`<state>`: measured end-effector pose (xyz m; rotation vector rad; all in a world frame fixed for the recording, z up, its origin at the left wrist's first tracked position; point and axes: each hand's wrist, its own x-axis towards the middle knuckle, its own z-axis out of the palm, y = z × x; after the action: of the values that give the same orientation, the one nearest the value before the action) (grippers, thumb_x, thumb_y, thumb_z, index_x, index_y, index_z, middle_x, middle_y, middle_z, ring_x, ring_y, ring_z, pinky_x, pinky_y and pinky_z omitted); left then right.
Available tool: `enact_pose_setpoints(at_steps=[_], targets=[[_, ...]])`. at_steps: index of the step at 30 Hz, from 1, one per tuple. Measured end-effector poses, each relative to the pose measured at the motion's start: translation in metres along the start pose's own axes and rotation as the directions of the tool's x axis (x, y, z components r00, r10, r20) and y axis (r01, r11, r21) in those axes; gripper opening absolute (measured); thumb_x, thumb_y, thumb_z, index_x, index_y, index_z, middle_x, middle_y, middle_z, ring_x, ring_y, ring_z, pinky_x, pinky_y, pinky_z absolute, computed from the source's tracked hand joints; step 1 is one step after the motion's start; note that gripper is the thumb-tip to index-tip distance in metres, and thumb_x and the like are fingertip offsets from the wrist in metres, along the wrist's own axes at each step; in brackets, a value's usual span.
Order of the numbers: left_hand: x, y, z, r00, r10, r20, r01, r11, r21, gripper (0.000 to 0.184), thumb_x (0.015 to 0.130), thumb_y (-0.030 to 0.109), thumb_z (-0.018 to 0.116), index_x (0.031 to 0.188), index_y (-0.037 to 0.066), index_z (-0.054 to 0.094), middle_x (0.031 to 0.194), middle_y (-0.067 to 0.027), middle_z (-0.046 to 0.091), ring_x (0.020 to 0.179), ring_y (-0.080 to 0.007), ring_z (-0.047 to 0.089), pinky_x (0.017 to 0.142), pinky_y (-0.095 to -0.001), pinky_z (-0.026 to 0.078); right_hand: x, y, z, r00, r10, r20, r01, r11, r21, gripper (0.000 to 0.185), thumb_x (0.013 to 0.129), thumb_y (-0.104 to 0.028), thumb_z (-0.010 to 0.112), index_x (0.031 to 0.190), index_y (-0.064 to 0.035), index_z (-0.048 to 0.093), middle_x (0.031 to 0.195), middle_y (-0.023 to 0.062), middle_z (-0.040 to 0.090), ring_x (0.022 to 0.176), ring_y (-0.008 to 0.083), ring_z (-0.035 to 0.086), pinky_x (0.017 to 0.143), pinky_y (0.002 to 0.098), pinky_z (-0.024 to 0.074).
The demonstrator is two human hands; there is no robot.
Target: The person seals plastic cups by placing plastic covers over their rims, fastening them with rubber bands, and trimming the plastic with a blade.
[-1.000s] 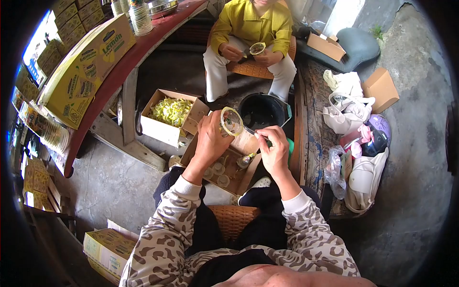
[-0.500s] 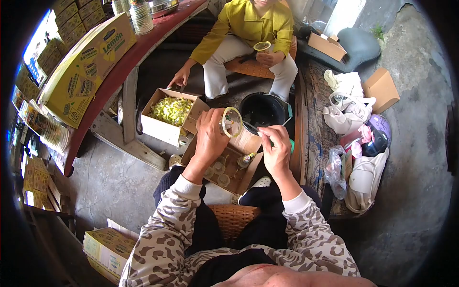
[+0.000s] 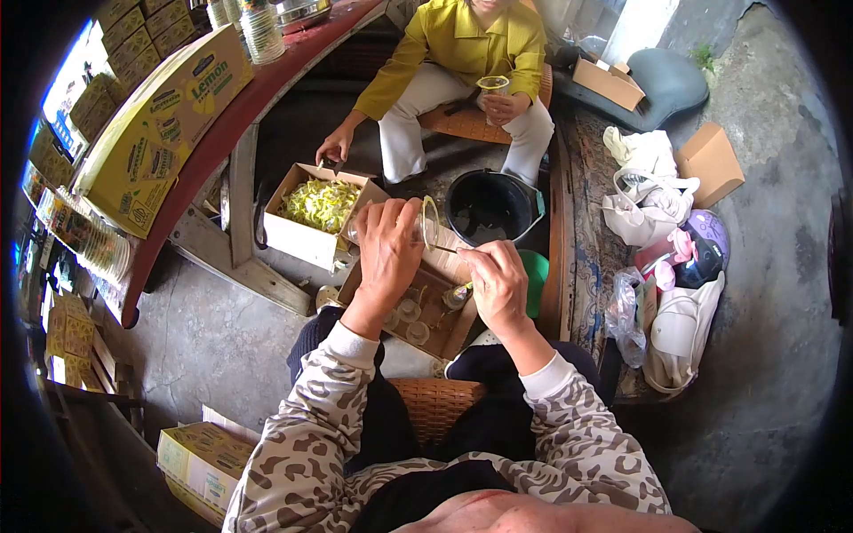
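My left hand (image 3: 389, 253) is wrapped round a clear plastic cup (image 3: 430, 222) with a yellow rim, tipped on its side with the rim toward the right. My right hand (image 3: 496, 282) pinches a thin dark tool (image 3: 443, 250), whose tip is close to the rim. Below my hands is an open cardboard box (image 3: 434, 333) with several clear cups (image 3: 410, 309) in it. To the left, a box (image 3: 302, 238) holds a heap of yellow-green strips (image 3: 316, 206).
Opposite, a person in a yellow shirt (image 3: 458, 49) holds another cup and reaches to the strips box. A black bucket (image 3: 491, 209) stands ahead. A red table (image 3: 293, 62) bears cartons and cups at left. Bags and a helmet (image 3: 708, 240) lie at right.
The cup in my left hand has turned, so its rim now shows nearly edge-on. My right hand has moved slightly left toward it. The other person's hand has gone down to the strips box.
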<state>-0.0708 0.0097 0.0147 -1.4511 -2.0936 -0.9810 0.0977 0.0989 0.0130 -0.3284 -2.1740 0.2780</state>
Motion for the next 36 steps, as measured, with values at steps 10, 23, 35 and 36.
enact_pose_setpoints(at_steps=[10,23,35,36], targets=[[-0.001,0.004,-0.001,1.0,0.016,0.019,-0.017,0.999,0.031,0.052,0.066,0.005,0.072,0.116,0.01,0.057,0.098,-0.0085,0.059,0.094,-0.031,0.057,0.091,-0.0456,0.043,-0.006,0.003,0.011,0.996,-0.089,0.012,0.09,0.988,-0.128,0.022,0.075,0.002,0.066,0.096,-0.0058,0.068,0.082,0.0064,0.054,0.075,0.0251,0.055,0.069,0.0376,0.0469],[-0.005,-0.004,-0.001,0.974,-0.072,0.213,0.085,0.995,-0.051,0.043,0.065,0.011,0.073,0.106,0.008,0.06,0.09,-0.0118,0.062,0.088,-0.0337,0.062,0.077,-0.0448,0.05,-0.015,0.007,0.019,0.992,-0.105,0.076,0.118,0.973,-0.2,0.015,0.08,-0.002,0.065,0.094,-0.0056,0.067,0.085,0.0057,0.054,0.08,0.0235,0.056,0.071,0.0365,0.048],[-0.004,-0.004,0.001,0.972,-0.011,0.237,0.002,0.999,0.036,0.051,0.064,0.011,0.078,0.11,0.008,0.059,0.097,-0.0098,0.06,0.096,-0.0333,0.06,0.084,-0.0446,0.047,-0.01,0.001,0.021,0.989,0.146,0.038,-0.146,0.989,0.011,0.009,0.083,0.002,0.068,0.089,-0.005,0.066,0.081,0.008,0.055,0.077,0.0283,0.057,0.07,0.0398,0.0476],[-0.005,-0.005,0.003,0.971,-0.01,0.239,0.002,0.999,0.035,0.051,0.064,0.011,0.078,0.11,0.008,0.059,0.097,-0.0098,0.06,0.096,-0.0333,0.06,0.084,-0.0446,0.047,-0.011,0.001,0.021,0.988,0.148,0.038,-0.149,0.989,0.01,0.009,0.083,0.002,0.068,0.089,-0.005,0.066,0.081,0.008,0.055,0.077,0.0283,0.057,0.07,0.0398,0.0476]])
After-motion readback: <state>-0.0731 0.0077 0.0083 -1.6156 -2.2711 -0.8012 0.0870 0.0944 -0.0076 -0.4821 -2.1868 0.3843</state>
